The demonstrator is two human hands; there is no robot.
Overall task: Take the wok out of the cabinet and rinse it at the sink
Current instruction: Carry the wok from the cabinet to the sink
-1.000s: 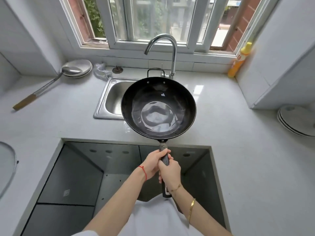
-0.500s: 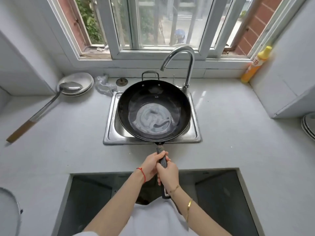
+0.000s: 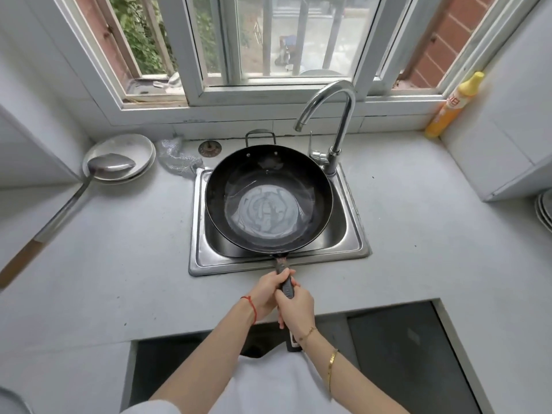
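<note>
Steel ladle: one (image 3: 68, 201), wooden-ended handle lying on the grey desk (image 3: 119, 264) at far left, bowl resting in the dishes.
Dishes: two shallow white ones (image 3: 125, 147), stacked, back left by the wall.
Scrubber: one wad of silvery mesh (image 3: 176, 159), just beside the sink's back-left corner.
Sink: one (image 3: 206, 258), stainless, set in the desk under the window.
Wok: one (image 3: 268, 198), black, sitting over the sink basin and filling most of it; bottom shiny, small loop handle at the far rim, long handle pointing toward the person.
Left hand: (image 3: 265, 294) fingers wrapped round the wok handle from the left, nearer the pan; red cord at the wrist.
Right hand: (image 3: 295, 306) fingers clamped on the same handle just behind the left hand, touching it; two thin gold bracelets on the forearm.
Faucet: one (image 3: 334, 121), chrome gooseneck, spout above the wok's far right rim, no water visible.
Bottle: one (image 3: 451, 106), yellow-orange, upright on the sill corner at right.
Plates: stack (image 3: 545, 210) at far right edge, count unclear.
</note>
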